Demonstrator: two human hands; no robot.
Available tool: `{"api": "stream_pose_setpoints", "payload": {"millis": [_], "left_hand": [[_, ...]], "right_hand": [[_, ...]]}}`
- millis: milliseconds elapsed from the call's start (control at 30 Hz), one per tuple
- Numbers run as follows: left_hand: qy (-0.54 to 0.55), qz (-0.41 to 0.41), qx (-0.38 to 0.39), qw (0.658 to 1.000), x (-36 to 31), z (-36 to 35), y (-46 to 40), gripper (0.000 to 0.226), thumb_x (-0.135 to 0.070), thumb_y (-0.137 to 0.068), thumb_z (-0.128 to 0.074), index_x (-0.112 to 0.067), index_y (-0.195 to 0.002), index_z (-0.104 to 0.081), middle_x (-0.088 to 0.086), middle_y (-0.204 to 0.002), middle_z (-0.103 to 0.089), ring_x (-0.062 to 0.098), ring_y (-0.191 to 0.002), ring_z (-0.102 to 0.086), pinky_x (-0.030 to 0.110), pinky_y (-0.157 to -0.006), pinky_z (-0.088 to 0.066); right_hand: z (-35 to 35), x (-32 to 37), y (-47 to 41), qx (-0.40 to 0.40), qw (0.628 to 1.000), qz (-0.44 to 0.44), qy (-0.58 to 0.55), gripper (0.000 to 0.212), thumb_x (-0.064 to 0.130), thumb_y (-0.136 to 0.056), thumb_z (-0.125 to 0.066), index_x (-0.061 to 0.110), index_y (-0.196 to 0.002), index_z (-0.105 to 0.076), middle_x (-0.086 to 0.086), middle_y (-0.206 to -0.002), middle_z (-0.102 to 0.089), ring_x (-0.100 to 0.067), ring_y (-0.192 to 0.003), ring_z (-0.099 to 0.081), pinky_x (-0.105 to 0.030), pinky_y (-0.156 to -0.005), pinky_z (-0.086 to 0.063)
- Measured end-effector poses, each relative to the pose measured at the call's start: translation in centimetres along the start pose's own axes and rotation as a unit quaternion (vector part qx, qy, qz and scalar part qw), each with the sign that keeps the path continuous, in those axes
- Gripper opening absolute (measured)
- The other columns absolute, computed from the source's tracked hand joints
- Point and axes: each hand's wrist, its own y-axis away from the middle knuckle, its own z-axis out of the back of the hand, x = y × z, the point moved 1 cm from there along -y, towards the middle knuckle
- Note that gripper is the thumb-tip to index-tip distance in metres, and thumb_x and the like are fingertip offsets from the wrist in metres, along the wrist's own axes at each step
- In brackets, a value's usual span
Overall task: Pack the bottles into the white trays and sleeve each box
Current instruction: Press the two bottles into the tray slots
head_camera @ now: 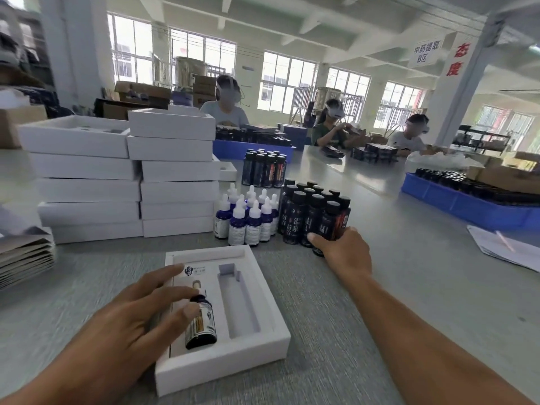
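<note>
A white tray (264,305) lies open on the grey table in front of me. A dark dropper bottle (201,323) lies in its left slot, and the right slot (239,302) holds nothing. My left hand (140,314) rests over the tray's left side, fingertips touching the dropper bottle. My right hand (342,249) reaches to a cluster of tall black bottles (312,214) and grips one at the near right corner (336,226). Blue dropper bottles with white caps (248,217) stand just left of the black ones.
Two stacks of white trays (128,176) stand at the left, and flat grey sleeves (23,255) lie at the far left. More black bottles (264,168) stand behind. A blue crate (467,203) and papers (502,247) sit at the right. Three people work across the table.
</note>
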Motion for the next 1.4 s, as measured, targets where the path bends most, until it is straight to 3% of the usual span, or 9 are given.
{"api": "stream_pose_setpoints", "payload": {"millis": [200, 400, 467, 600, 667, 800, 1100, 1167, 1400], "left_hand": [[-0.002, -0.005, 0.015, 1.0, -0.3, 0.2, 0.2, 0.056, -0.092, -0.07, -0.03, -0.07, -0.117, -0.051, -0.048, -0.142, -0.027, -0.017, -0.13, -0.034, 0.025, -0.104, -0.036], [-0.026, -0.001, 0.023, 0.999, -0.1, 0.1, 0.1, 0.058, -0.089, -0.078, -0.021, -0.065, -0.12, -0.053, -0.05, -0.142, -0.022, -0.013, -0.13, -0.035, 0.021, -0.098, -0.034], [-0.031, 0.0, 0.024, 0.999, 0.1, 0.0, 0.2, 0.058, -0.088, -0.08, -0.02, -0.064, -0.121, -0.053, -0.05, -0.141, -0.022, -0.012, -0.13, -0.035, 0.022, -0.098, -0.035], [-0.037, -0.002, 0.03, 0.999, 0.2, 0.0, 0.2, 0.057, -0.086, -0.082, -0.02, -0.062, -0.124, -0.051, -0.047, -0.142, -0.023, -0.01, -0.132, -0.034, 0.024, -0.099, -0.035], [-0.035, -0.005, 0.03, 0.999, 0.2, 0.0, 0.2, 0.054, -0.084, -0.085, -0.022, -0.061, -0.124, -0.052, -0.046, -0.143, -0.024, -0.011, -0.133, -0.032, 0.024, -0.101, -0.034], [-0.019, -0.005, 0.024, 1.0, 0.1, 0.0, 0.2, 0.046, -0.072, -0.089, -0.033, -0.054, -0.122, -0.06, -0.044, -0.141, -0.029, -0.011, -0.133, -0.032, 0.021, -0.102, -0.032], [-0.034, 0.001, 0.032, 0.999, -0.1, 0.1, 0.2, 0.051, -0.073, -0.088, -0.031, -0.051, -0.124, -0.059, -0.038, -0.145, -0.029, -0.007, -0.134, -0.032, 0.025, -0.107, -0.032], [-0.033, 0.002, 0.033, 0.999, -0.1, 0.1, 0.2, 0.051, -0.072, -0.088, -0.031, -0.051, -0.124, -0.059, -0.039, -0.145, -0.029, -0.007, -0.133, -0.032, 0.025, -0.106, -0.032], [-0.029, 0.002, 0.037, 0.999, -0.1, 0.1, 0.1, 0.05, -0.072, -0.088, -0.031, -0.05, -0.124, -0.06, -0.041, -0.144, -0.028, -0.007, -0.133, -0.032, 0.025, -0.105, -0.032]], "right_hand": [[0.5, 0.2, 0.9, 0.0, 0.999, 0.038, -0.018, 0.04, 0.04, -0.085, -0.074, 0.015, -0.115, -0.067, -0.005, -0.107, -0.071, -0.023, -0.092, -0.065, -0.037, -0.083, -0.053], [3.7, 3.5, 6.3, 0.139, 0.969, 0.155, -0.132, 0.012, 0.039, -0.085, -0.074, 0.031, -0.095, -0.072, 0.012, -0.071, -0.072, 0.003, -0.058, -0.062, -0.019, -0.058, -0.046], [4.4, 5.0, 8.4, 0.197, 0.954, 0.191, -0.124, 0.017, 0.044, -0.084, -0.072, 0.033, -0.097, -0.068, 0.014, -0.07, -0.07, 0.003, -0.053, -0.059, -0.015, -0.049, -0.046], [3.2, 7.1, 11.5, 0.288, 0.932, 0.2, -0.096, 0.065, 0.051, -0.076, -0.074, 0.036, -0.131, -0.044, 0.008, -0.077, -0.073, 0.001, -0.061, -0.065, -0.016, -0.055, -0.046], [2.1, 7.5, 12.3, 0.281, 0.935, 0.21, -0.048, 0.064, 0.054, -0.077, -0.073, 0.035, -0.13, -0.043, 0.002, -0.08, -0.073, -0.003, -0.064, -0.067, -0.024, -0.061, -0.05], [1.1, 7.5, 13.1, 0.257, 0.933, 0.248, 0.033, 0.042, 0.059, -0.08, -0.069, 0.036, -0.111, -0.051, 0.007, -0.074, -0.068, 0.006, -0.059, -0.062, -0.014, -0.047, -0.043], [0.8, 7.9, 14.3, 0.167, 0.916, 0.334, 0.148, 0.035, 0.061, -0.084, -0.062, 0.026, -0.081, -0.067, 0.015, -0.078, -0.065, -0.002, -0.065, -0.062, -0.021, -0.054, -0.049], [0.8, 7.8, 14.2, 0.163, 0.913, 0.343, 0.15, 0.031, 0.057, -0.085, -0.062, 0.027, -0.084, -0.068, 0.017, -0.091, -0.059, 0.001, -0.075, -0.055, -0.014, -0.06, -0.039], [1.7, 6.9, 13.2, 0.229, 0.899, 0.358, 0.107, 0.05, 0.069, -0.08, -0.054, 0.04, -0.12, -0.063, 0.029, -0.115, -0.057, 0.01, -0.094, -0.055, -0.023, -0.083, -0.046]]}}
